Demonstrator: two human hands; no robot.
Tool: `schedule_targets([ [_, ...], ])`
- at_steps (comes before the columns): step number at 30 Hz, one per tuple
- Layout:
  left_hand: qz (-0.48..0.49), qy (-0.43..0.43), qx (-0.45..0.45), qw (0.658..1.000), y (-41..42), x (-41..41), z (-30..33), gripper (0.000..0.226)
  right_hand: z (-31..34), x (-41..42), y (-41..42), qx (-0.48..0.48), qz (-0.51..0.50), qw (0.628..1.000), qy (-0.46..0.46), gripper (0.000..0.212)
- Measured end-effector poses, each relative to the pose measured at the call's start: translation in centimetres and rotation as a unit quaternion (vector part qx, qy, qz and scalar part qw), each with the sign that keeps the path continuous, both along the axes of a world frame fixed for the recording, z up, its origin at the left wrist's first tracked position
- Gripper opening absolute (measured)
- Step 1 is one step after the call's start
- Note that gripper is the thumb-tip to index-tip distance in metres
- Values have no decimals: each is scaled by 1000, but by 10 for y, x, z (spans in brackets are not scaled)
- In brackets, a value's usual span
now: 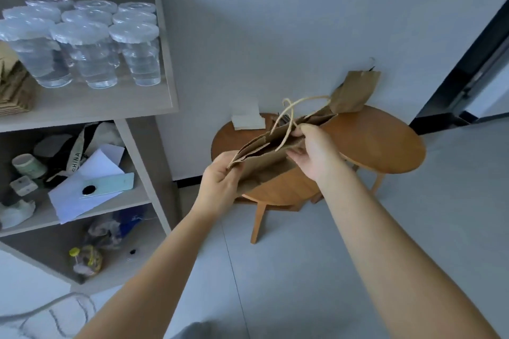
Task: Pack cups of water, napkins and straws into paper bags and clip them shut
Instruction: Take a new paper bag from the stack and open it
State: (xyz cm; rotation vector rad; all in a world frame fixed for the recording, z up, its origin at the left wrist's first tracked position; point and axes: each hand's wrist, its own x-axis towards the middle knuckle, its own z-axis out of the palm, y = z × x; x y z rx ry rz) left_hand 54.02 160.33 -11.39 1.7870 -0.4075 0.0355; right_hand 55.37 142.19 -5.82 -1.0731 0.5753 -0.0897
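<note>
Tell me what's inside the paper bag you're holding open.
Nothing shows inside the paper bag: the left hand and right hand pinch its rim barely apart, showing only a dark slit. Its lower part is hidden by its own paper walls.

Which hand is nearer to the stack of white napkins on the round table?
Right. The right hand pinches the paper bag just beside and below the napkins; the left hand grips the bag's lower corner, farther away.
</note>
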Motion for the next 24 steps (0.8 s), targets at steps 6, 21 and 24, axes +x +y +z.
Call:
schedule_targets([
  [6,-381,214,70,897,0,26,18,57,10,-6,-20,-93,63,992,57,25],
  [21,10,10,244,970,-31,90,26,22,-2,20,-5,-470,119,863,143,22],
  [24,70,31,240,968,-13,109,26,21,-2,20,-10,-554,131,807,160,20],
])
